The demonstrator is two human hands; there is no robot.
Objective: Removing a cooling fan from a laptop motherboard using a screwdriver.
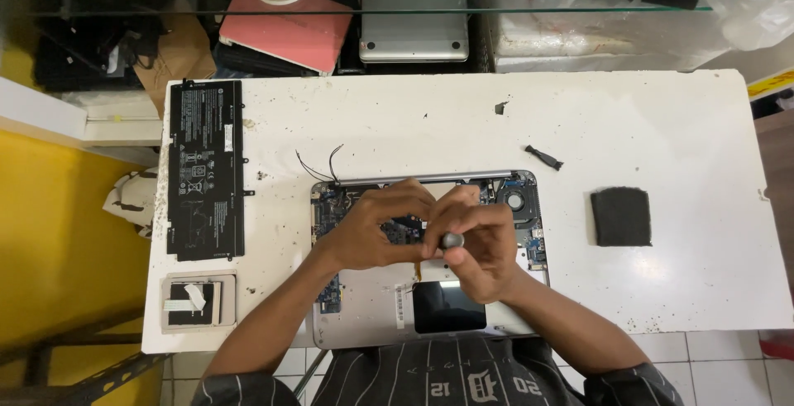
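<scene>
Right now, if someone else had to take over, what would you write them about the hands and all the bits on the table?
Left hand: resting on the open laptop, fingers on the board near the hinge.
Right hand: gripping a screwdriver, tip down into the laptop; I cannot see the tip.
Battery: out, lying at the table's left edge. A small part sits below it.
Black pad and a small black piece lie to the right.
Done: bottom cover off, battery out.
Left: board and fan are in place.
</scene>
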